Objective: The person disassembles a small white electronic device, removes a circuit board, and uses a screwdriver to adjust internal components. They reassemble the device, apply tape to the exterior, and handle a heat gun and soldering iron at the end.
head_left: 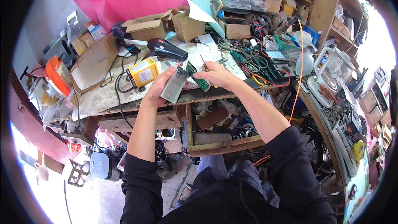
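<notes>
My left hand (158,86) is closed on a grey case (174,88), gripping it at a tilt over the front edge of the surface (99,96). My right hand (215,76) is curled around a thin tool (203,60), whose shaft sticks up beside my fingers. A green board (203,84) sits between my hands, just right of the case and under my right fingertips; I cannot tell whether they also pinch it. Dark wires (182,72) show at the case's upper end.

Just left of my left hand is a yellow box (143,73), with a black hair dryer (168,49) lying behind it. Open cartons (146,28) stand further back. To my right, a tangle of cables (259,62) spreads over the surface, and an orange cord (300,74) hangs down past it. Below the board, an open drawer (226,147) is crammed with parts.
</notes>
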Motion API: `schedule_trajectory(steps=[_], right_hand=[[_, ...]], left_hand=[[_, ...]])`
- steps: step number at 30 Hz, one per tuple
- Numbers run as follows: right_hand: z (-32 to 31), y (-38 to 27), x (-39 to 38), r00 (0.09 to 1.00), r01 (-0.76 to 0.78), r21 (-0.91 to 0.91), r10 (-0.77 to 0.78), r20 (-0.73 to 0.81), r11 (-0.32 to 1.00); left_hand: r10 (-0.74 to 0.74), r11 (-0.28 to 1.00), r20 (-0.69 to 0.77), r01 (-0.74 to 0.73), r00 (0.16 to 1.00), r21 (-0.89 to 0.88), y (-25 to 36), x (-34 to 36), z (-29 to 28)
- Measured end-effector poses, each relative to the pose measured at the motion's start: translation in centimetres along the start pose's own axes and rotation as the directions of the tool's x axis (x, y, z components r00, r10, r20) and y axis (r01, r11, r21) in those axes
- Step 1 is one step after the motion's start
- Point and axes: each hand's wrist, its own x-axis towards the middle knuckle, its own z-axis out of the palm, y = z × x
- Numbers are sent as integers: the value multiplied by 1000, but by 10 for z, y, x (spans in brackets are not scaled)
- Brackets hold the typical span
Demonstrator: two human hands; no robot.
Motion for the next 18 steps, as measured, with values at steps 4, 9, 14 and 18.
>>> schedule_trajectory(steps=[4, 9, 14, 18], right_hand=[[1, 2, -4, 999, -45, 455, 51, 1, 889], [23, -8, -26, 984, 176, 701, -118, -131, 691], [31, 8, -42, 988, 147, 805, -120, -95, 574], [36, 21, -44, 996, 86, 855, -56, -67, 512]], left_hand=[[154, 986, -65, -149, 986, 74, 15, -3, 29], [500, 783, -197, -343, 843, 519, 21, -6, 68], [587, 667, -336, -204, 737, 716, 4, -3, 100], [620, 582, -330, -135, 712, 802, -7, -4, 115]])
